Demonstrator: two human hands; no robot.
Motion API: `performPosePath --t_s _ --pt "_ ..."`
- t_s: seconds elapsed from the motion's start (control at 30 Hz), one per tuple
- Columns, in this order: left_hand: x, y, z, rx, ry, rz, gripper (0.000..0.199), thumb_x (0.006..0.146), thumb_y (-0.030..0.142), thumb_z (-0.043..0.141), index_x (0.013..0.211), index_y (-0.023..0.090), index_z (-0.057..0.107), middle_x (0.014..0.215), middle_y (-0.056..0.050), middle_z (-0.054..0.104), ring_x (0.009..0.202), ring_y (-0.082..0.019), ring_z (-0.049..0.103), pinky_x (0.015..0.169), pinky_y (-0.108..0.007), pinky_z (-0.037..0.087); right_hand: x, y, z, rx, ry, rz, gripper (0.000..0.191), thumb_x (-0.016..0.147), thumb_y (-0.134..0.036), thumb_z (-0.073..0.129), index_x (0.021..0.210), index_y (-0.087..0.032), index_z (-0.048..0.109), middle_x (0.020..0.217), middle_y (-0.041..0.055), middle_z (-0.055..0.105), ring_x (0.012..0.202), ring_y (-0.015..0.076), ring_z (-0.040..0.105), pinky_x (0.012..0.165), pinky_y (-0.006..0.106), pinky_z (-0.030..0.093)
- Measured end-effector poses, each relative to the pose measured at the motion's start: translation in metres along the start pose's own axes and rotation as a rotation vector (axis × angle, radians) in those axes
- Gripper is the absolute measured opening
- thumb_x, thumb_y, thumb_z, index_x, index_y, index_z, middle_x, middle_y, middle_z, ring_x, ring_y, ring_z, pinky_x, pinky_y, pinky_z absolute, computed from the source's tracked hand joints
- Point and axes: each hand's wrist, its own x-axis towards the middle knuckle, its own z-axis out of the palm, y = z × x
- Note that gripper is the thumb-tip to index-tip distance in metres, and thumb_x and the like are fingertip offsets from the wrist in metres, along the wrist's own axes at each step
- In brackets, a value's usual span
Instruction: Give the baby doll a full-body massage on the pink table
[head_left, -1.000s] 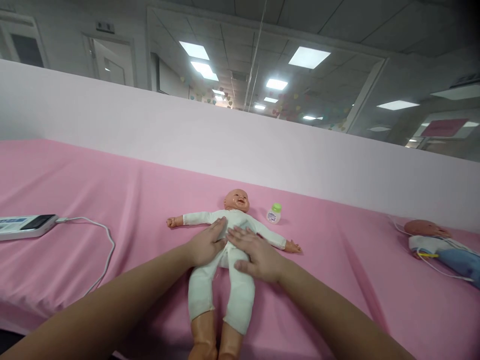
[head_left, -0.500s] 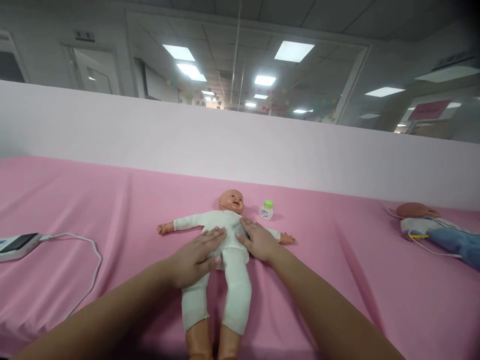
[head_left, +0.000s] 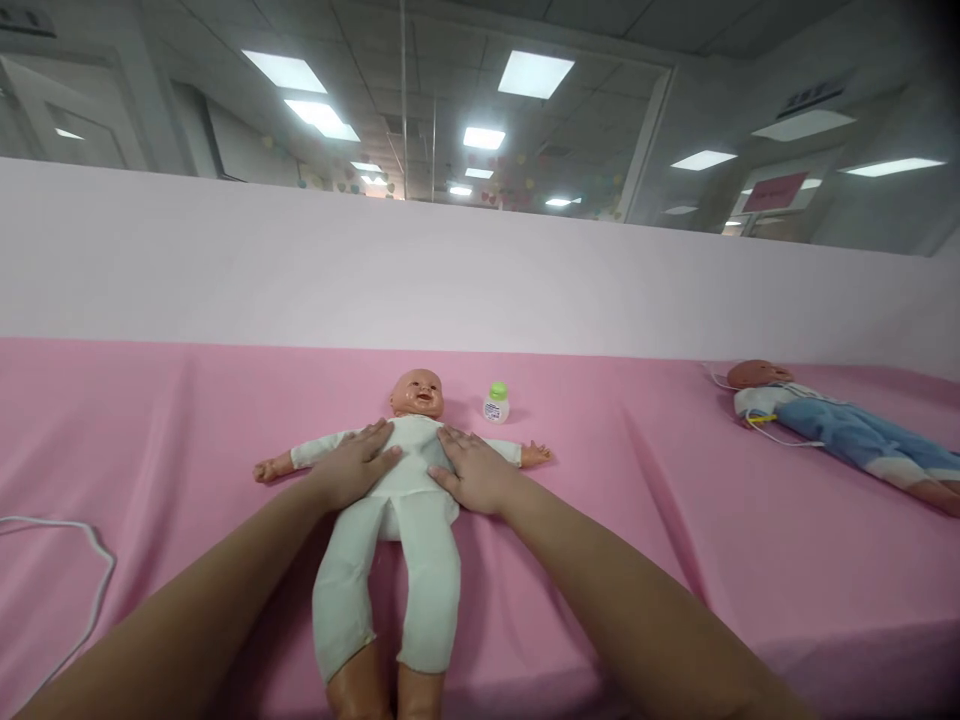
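A baby doll (head_left: 409, 470) with a white cloth body lies face up on the pink sheet, its head towards the white wall. My left hand (head_left: 352, 465) rests flat on the left side of its chest, fingers stretched towards the shoulder. On the other side of the chest lies my right hand (head_left: 476, 470), also flat with its thumb apart. Neither hand grips anything. A small clear bottle with a green cap (head_left: 496, 403) stands just right of the doll's head.
A second doll (head_left: 840, 420) in blue clothes, with a white tube and a yellow piece about it, lies at the right. A white cable (head_left: 101, 560) curves over the pink sheet (head_left: 585, 560) at the left. Behind rises a low white wall (head_left: 450, 280) below glass.
My left hand has slid up from the doll's lower belly to its chest. The right hand stays on the chest. The view has swung right, and the white device at the left is out of sight.
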Motion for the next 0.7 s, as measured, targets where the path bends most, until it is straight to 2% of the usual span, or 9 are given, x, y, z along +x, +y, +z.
performPosePath --t_s 0.1,0.2,0.33,0.4,0.43,0.53,0.6,0.7 --pt "0.002 -0.014 -0.007 0.317 -0.043 0.01 0.077 0.096 0.067 0.039 0.154 0.018 0.048 0.164 -0.014 0.037 0.156 -0.03 0.028 0.128 -0.049 0.006 0.0 -0.001 -0.003 0.009 0.023 0.006 0.084 0.103 -0.063 0.036 0.162 -0.004 0.025 0.167 0.0208 0.026 0.156 0.0328 0.025 0.128 0.051 0.022" --pt "0.004 -0.018 -0.009 0.486 -0.083 0.017 0.077 0.101 0.063 0.026 0.159 0.014 0.039 0.164 -0.016 0.037 0.155 -0.03 0.029 0.127 -0.053 0.012 -0.005 -0.008 -0.011 0.032 0.071 -0.054 0.078 0.103 -0.059 0.042 0.159 -0.005 0.034 0.166 0.021 0.031 0.155 0.0333 0.027 0.128 0.051 0.022" --pt "0.012 -0.033 -0.008 0.602 -0.105 0.06 0.072 0.103 0.056 0.022 0.159 0.013 0.037 0.164 -0.017 0.039 0.154 -0.032 0.031 0.125 -0.056 0.018 -0.014 -0.037 -0.016 0.13 0.106 -0.395 0.053 0.105 -0.043 0.049 0.15 -0.015 0.051 0.158 0.0106 0.049 0.152 0.0209 0.037 0.128 0.04 0.021" --pt "0.016 -0.049 -0.007 0.689 -0.116 0.141 0.067 0.102 0.05 0.025 0.154 0.013 0.045 0.166 -0.019 0.033 0.155 -0.036 0.028 0.123 -0.062 0.018 -0.014 -0.053 -0.013 0.152 0.03 -0.53 0.045 0.107 -0.039 0.049 0.147 -0.02 0.053 0.155 0.0055 0.053 0.149 0.0151 0.04 0.127 0.035 0.022" --pt "0.019 -0.056 -0.007 0.732 -0.154 0.213 0.064 0.1 0.048 0.03 0.152 0.015 0.048 0.168 -0.018 0.029 0.156 -0.039 0.024 0.122 -0.064 0.016 -0.012 -0.058 -0.01 0.135 -0.007 -0.551 0.044 0.107 -0.04 0.05 0.146 -0.021 0.054 0.155 0.005 0.053 0.151 0.0156 0.038 0.128 0.036 0.021" --pt "0.023 -0.066 -0.006 0.782 -0.199 0.274 0.063 0.099 0.044 0.031 0.152 0.015 0.049 0.17 -0.015 0.024 0.157 -0.039 0.02 0.123 -0.064 0.014 0.0 -0.057 -0.004 0.066 -0.061 -0.496 0.053 0.103 -0.049 0.056 0.147 -0.019 0.053 0.158 0.008 0.049 0.154 0.0207 0.033 0.129 0.042 0.015" --pt "0.024 -0.061 -0.004 0.727 -0.185 0.216 0.067 0.102 0.045 0.022 0.158 0.01 0.039 0.168 -0.016 0.028 0.157 -0.035 0.022 0.124 -0.06 0.015 0.009 -0.043 -0.004 0.044 -0.045 -0.407 0.06 0.103 -0.055 0.053 0.151 -0.02 0.048 0.162 0.0085 0.043 0.156 0.0241 0.029 0.129 0.047 0.013" --pt "0.023 -0.047 -0.003 0.63 -0.171 0.112 0.077 0.103 0.054 0.015 0.164 0.007 0.023 0.168 -0.017 0.03 0.157 -0.031 0.024 0.125 -0.056 0.016 0.019 -0.016 -0.008 0.031 0.01 -0.227 0.065 0.104 -0.062 0.043 0.157 -0.023 0.04 0.167 0.0084 0.033 0.157 0.0269 0.025 0.128 0.053 0.015"
